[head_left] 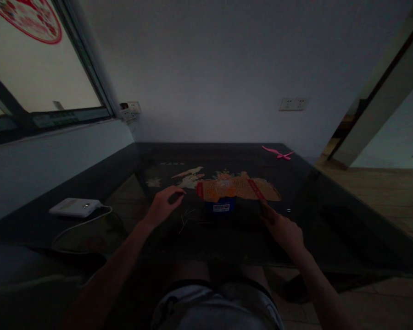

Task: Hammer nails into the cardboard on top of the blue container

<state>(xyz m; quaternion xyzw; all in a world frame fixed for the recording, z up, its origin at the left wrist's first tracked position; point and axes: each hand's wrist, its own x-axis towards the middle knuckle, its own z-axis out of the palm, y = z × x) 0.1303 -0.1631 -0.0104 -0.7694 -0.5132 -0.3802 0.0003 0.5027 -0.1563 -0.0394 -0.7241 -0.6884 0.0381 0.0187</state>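
Observation:
A small dark-blue box [221, 206] with a white label stands on the dark tabletop in front of me. Over its top lies an orange patterned sheet [241, 188] with red strips, stretching out to the right. My right hand [282, 231] is closed at the sheet's front edge, by the lower end of a red strip [256, 189]. Its fingertips are dark and hard to make out. To the left of the box, my left hand [165, 204] hovers with thumb and forefinger curved and slightly apart, nothing visible between them. Thin pale sticks [185, 217] lie between it and the box.
A white power bank [77, 207] with a white cable [86, 222] is at the left. Pink ribbon-like pieces [280, 154] lie at the back right corner. The table [223, 243] has a printed bird and flowers, and meets the wall behind.

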